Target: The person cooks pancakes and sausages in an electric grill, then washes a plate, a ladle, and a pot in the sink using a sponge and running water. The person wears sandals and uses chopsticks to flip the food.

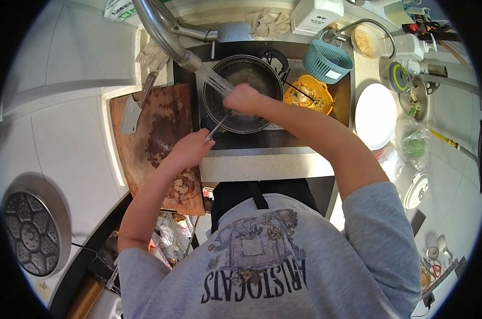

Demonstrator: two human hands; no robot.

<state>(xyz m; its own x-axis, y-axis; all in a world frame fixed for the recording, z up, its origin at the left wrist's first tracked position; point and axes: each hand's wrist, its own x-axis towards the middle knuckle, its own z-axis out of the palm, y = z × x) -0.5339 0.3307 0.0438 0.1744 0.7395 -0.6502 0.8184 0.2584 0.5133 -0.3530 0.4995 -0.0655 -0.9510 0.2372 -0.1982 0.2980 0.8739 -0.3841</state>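
Observation:
My left hand (193,149) grips the handle of a slim metal utensil (217,127), whose far end points over the near rim of a dark pot. Over that pot (244,127), my right hand (243,99) is curled and blurred by motion. Its fingers are close to the utensil's far end, but whether they hold it is hidden. A stream of water (216,79) runs from the metal faucet (191,62) onto or beside my right hand. Water lies in the pot, which stands in a dark sink (241,140).
Left of the sink, a cleaver (131,113) lies on a stained wooden cutting board (167,119). An orange strainer (324,97) with food scraps and a blue-green basket (328,60) occupy the sink's right side. A white plate (375,115) rests on the right counter.

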